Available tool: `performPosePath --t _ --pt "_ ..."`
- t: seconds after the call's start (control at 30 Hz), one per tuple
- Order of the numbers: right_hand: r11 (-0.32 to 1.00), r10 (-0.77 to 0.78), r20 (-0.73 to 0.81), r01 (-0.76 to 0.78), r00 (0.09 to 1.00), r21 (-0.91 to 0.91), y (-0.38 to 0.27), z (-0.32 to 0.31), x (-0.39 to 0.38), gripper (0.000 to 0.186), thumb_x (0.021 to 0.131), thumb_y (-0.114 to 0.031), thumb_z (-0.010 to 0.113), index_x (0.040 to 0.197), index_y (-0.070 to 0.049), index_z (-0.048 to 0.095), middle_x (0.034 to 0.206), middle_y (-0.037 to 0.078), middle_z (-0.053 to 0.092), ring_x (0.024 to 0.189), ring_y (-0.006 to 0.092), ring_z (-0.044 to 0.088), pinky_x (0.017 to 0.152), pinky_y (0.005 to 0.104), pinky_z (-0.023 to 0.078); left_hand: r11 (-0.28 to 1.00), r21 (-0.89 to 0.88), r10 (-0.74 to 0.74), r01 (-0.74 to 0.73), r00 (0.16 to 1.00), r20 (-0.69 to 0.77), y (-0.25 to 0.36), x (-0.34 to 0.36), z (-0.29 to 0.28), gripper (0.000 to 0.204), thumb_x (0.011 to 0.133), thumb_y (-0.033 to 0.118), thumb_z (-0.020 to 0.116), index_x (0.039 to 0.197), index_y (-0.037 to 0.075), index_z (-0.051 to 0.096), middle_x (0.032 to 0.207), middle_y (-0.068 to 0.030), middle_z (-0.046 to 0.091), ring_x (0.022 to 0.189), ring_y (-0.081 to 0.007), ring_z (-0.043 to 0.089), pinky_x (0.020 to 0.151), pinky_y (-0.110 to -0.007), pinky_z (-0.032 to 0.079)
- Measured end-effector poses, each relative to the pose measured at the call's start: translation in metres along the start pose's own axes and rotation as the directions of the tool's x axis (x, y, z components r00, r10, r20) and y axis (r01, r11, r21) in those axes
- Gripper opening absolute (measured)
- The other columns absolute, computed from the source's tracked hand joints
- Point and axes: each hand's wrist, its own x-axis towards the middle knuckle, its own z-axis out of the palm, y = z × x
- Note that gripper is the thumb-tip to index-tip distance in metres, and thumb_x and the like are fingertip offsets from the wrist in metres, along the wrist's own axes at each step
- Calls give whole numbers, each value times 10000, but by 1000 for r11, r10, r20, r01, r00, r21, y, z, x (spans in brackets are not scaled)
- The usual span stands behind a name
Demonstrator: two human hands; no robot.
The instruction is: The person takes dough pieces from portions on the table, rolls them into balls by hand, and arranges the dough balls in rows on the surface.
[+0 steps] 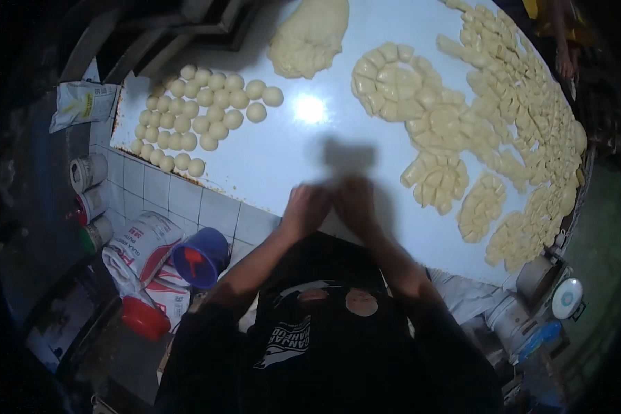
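Note:
My left hand (306, 207) and my right hand (354, 204) meet close to my body, over the near edge of the white table (276, 162). The fingers of both are curled in, and whatever they hold is hidden between them. To the left lies a group of smooth, pale dough balls (216, 112), set close together in rough rows. A large lump of dough (309, 43) rests at the far middle. Many pieces of cut dough (437, 181) cover the table's right side, some in round clusters and others spread out in a sheet.
Below the table's left edge are white sacks (141, 248), a blue bucket (203, 257) and a red basin (145, 316). A plastic packet (83, 105) lies past the left corner. Pots and a white lid (567, 299) stand at right. Another person's hand (566, 63) shows at far right.

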Motion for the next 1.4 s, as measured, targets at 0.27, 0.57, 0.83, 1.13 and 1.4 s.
performPosePath --t 0.27,0.57,0.83,1.13,1.4 --pt "933 -65 -226 -21 972 -359 16 -8 57 193 891 -315 756 945 -134 717 947 107 644 975 349 630 868 528 475 998 59 16 -6 985 -171 -15 39 6 184 871 174 761 1011 102 666 1092 -114 659 1030 -335 611 924 -474 469" --pt "989 117 -72 -123 990 -84 26 -21 50 209 911 -230 762 998 -61 677 1059 148 659 1075 372 623 898 521 486 996 40 -69 84 955 -289 3 75 -32 215 879 188 802 1019 97 666 1077 -116 658 1082 -347 606 953 -501 487" --pt "937 157 235 -220 959 273 6 -90 94 440 950 -140 748 1328 22 590 1252 240 633 1165 445 618 994 509 518 990 -111 96 -87 992 78 -60 28 -62 149 910 98 696 1056 78 676 1092 -165 668 1037 -380 623 930 -485 496" --pt "929 84 26 -87 996 360 -52 -11 105 469 872 -217 805 1212 36 606 1192 278 630 1087 508 605 962 567 496 918 -396 -29 2 998 -62 -48 -7 -74 636 963 334 740 1488 38 538 1475 -209 570 1419 -404 506 1223 -499 379" --pt "993 -88 30 85 996 82 -29 -3 123 296 841 -261 827 950 -61 639 1052 163 640 1078 378 580 871 523 457 968 -238 -85 81 996 -6 -62 8 -53 581 1005 323 704 1471 20 538 1439 -204 590 1340 -410 562 1147 -506 452"
